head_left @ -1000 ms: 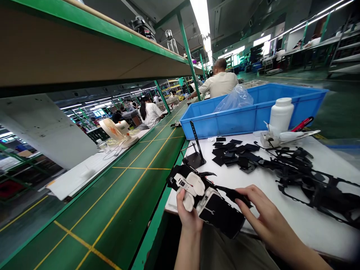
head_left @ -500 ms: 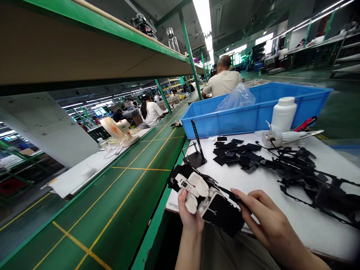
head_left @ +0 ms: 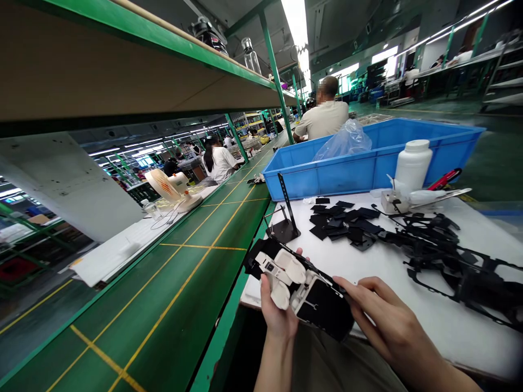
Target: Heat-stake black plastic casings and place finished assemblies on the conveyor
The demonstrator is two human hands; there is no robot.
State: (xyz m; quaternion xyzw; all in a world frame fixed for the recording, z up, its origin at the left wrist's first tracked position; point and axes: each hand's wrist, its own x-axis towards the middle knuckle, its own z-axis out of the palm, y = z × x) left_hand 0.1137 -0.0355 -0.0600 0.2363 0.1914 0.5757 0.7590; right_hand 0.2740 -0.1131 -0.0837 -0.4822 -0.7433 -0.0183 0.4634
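A model car interior [head_left: 322, 307] with white seats and a black floor lies tilted over the table's front edge. My left hand [head_left: 280, 321] is closed around its near side, thumb by a white seat and fingertips showing past the far edge. At the right end, my right hand [head_left: 388, 321] is closed on the edge, the index finger along the black side trim; its thumb is mostly hidden. Loose black frame-like parts [head_left: 461, 272] and a pile of small black flat pieces [head_left: 343, 223] lie on the white tabletop [head_left: 388, 267] beyond my hands.
A black metal stand [head_left: 286, 230] rises near the belt side. Behind the parts are a blue bin [head_left: 327, 177] with a plastic bag, a white bottle [head_left: 413, 163] and tools. A green conveyor belt [head_left: 180, 305] runs along the left. A person [head_left: 322, 117] sits beyond the bin.
My left fingertips now show over the far edge of the model car interior. The dark trim there lies closer along that edge. My right hand has shifted slightly left.
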